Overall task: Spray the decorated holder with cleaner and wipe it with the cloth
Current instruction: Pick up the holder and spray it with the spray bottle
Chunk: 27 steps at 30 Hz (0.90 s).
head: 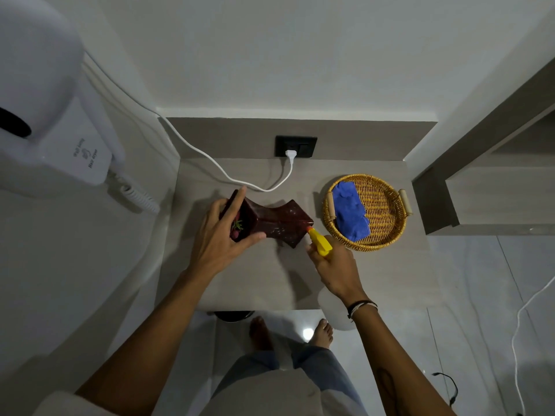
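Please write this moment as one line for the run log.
phase: spraying | left hand: grips dark red decorated holder | right hand: aims yellow-nozzle spray bottle at holder | blue cloth: in wicker basket, unused

Support surface: a pale grey-brown wood-grain tabletop (255,280), set into a wall corner. Resting on it: a dark red glossy holder with a pinched waist (279,222), lying on its side, left of centre; a round woven yellow wicker tray with two wooden handles (387,238), right, apart from the holder; a white power cord (240,180) looping across the rear.
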Tool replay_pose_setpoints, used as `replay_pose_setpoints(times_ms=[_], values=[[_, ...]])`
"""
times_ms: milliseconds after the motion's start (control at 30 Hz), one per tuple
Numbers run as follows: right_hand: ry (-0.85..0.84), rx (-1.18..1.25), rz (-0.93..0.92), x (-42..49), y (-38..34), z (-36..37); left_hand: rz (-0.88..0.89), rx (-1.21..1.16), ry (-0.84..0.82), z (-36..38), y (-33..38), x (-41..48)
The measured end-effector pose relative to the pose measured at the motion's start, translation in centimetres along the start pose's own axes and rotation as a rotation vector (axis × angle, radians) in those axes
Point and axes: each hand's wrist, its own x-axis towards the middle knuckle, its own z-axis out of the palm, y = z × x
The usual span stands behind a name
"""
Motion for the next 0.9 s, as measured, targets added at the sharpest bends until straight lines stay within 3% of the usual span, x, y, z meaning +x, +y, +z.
replay_pose_setpoints(times_ms=[300, 567, 900], values=[[-0.078, 0.065, -0.033, -0.4, -1.0, -0.3, -0.313, -0.207, 0.087, -0.4, 3.4, 2.2], [-0.11, 0.156, -0.118, -0.5, -2.2, -0.8, -0.299, -0.289, -0.036, -0.8, 1.0, 2.6], [-0.174, 0.149, -0.228, 1.3, -5.0, -0.1, -0.217, -0.331, 0.008, 0.0, -2.9, 2.4]])
